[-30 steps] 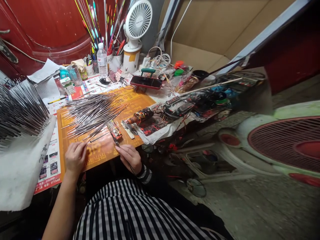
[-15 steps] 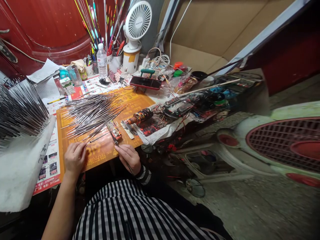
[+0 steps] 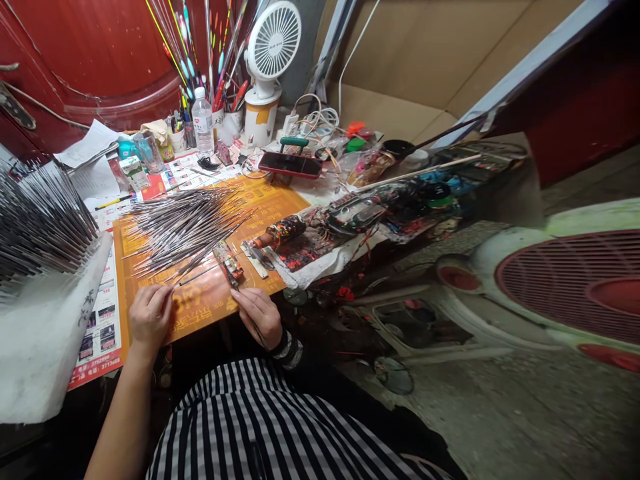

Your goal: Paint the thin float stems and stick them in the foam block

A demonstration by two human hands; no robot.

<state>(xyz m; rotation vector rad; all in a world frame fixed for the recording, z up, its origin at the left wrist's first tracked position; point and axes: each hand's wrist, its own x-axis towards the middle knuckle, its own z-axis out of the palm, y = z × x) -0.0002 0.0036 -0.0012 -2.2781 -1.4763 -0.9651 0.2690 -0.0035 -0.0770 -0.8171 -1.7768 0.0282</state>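
Barely shifted since a second ago: left hand [image 3: 150, 315] curled on the near edge of the orange mat [image 3: 200, 300], fingers pinching one thin grey rod [image 3: 197, 275] at its near end. Right hand [image 3: 260, 317] loosely closed around a slim dark tool [image 3: 235, 283], just right of the rod. Heap of grey rods [image 3: 185, 223] spread farther back; phone [image 3: 291, 164] beyond.

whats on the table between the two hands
In the head view, only bare orange mat lies between the left hand and right hand; the thin rod lies farther back.
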